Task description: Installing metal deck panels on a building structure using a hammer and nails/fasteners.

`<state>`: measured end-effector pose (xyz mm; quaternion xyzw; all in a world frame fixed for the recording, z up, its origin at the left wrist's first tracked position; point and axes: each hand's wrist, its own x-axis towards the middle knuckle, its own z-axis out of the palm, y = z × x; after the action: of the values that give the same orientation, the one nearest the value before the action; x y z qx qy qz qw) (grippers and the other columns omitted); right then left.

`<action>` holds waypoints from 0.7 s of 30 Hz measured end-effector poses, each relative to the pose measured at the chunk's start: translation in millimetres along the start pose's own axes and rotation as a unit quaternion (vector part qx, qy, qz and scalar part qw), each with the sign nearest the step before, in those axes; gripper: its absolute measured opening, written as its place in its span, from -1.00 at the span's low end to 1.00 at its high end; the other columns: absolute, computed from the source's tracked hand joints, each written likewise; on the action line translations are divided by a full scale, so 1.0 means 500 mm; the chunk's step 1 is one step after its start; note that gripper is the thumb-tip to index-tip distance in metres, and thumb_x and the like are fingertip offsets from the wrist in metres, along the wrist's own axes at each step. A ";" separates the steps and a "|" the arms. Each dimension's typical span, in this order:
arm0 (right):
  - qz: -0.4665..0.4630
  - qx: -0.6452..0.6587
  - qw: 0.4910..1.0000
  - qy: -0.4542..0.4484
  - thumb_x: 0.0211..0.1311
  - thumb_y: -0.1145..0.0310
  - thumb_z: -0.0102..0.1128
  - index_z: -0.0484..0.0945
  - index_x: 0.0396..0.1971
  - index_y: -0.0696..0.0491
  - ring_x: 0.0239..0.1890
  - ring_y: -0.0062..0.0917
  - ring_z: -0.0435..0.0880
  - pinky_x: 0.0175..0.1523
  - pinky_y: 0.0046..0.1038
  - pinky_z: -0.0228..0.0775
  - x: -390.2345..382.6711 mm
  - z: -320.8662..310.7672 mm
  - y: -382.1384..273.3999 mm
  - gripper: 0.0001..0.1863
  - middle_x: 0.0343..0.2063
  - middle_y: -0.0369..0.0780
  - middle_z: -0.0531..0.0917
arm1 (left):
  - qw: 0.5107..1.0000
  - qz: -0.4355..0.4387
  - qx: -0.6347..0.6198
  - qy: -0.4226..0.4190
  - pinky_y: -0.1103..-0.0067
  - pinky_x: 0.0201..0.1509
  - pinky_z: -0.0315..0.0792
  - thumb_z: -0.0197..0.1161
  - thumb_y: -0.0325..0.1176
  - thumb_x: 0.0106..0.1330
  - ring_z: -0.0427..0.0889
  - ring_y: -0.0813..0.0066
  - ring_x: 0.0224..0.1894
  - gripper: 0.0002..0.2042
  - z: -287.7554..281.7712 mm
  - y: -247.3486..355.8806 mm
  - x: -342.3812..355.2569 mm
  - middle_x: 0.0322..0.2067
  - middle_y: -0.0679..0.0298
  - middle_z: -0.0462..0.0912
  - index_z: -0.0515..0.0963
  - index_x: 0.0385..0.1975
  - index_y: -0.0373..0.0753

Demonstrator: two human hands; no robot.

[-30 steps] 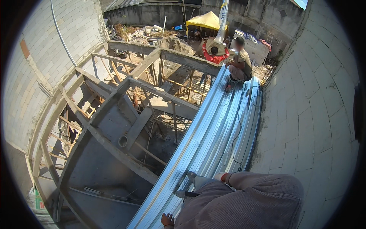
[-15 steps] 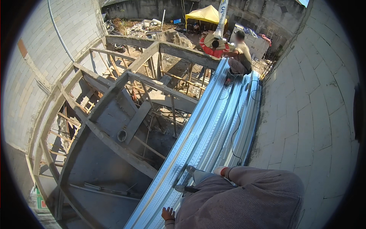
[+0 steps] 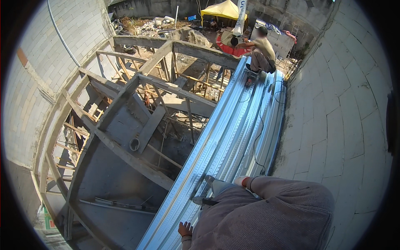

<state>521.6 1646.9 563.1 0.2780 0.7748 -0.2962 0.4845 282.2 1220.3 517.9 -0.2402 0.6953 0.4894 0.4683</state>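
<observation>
My left hand (image 3: 185, 228) hangs low over the ribbed metal decking sheets (image 3: 216, 154), fingers apart and holding nothing. Whether it touches the metal is unclear. At the end of my grey-brown sleeve, beside a red cuff, my right hand (image 3: 240, 180) shows as a small pale shape near my knee; its fingers cannot be made out. My grey shoes (image 3: 209, 179) are planted on the sheets between the two hands. A black cable (image 3: 261, 141) runs along the decking and ends close to my right hand.
A person in a tan shirt (image 3: 263, 50) squats at the far end of the decking, beside a person in red (image 3: 227, 46). To the left, concrete beams (image 3: 133, 158) frame deep openings with wooden props. A block wall (image 3: 333, 125) rises along the right.
The person in the tan shirt has risen somewhat and leans left, arm stretched toward the person in red, who has bent lower. My hands stay nearly in place; the view has shifted slightly.
</observation>
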 end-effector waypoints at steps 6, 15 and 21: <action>0.002 -0.019 1.000 0.000 0.23 0.21 -0.06 0.55 0.01 0.11 0.13 -0.20 0.52 0.15 -0.28 0.37 -0.021 -0.007 -0.008 -0.57 0.06 -0.03 0.55 | 1.000 0.005 -0.027 -0.002 0.07 0.14 0.28 -0.08 -0.08 0.38 0.44 0.02 0.16 -0.46 -0.002 0.007 -0.003 0.23 0.06 0.34 0.13 0.33 -0.11; 0.006 0.037 0.998 0.045 0.24 0.29 0.10 0.60 -0.07 0.17 -0.04 -0.21 0.62 -0.06 -0.24 0.48 -0.019 -0.004 -0.010 -0.65 -0.08 -0.01 0.62 | 0.999 -0.002 -0.053 0.003 0.08 0.17 0.27 -0.08 -0.06 0.38 0.42 0.03 0.18 -0.45 0.000 0.024 -0.013 0.24 0.05 0.32 0.12 0.34 -0.11; 0.025 0.052 0.998 0.024 0.26 0.24 -0.03 0.55 0.01 0.13 0.08 -0.21 0.54 0.07 -0.27 0.39 -0.011 0.000 -0.005 -0.59 0.04 -0.04 0.55 | 0.996 -0.015 -0.082 -0.012 0.09 0.15 0.29 -0.09 -0.05 0.39 0.42 0.04 0.18 -0.46 0.010 0.022 -0.011 0.24 0.08 0.33 0.12 0.33 -0.07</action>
<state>521.8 1644.3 568.7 0.3286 0.7625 -0.3172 0.4582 277.7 1228.6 527.3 -0.2822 0.6438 0.5404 0.4624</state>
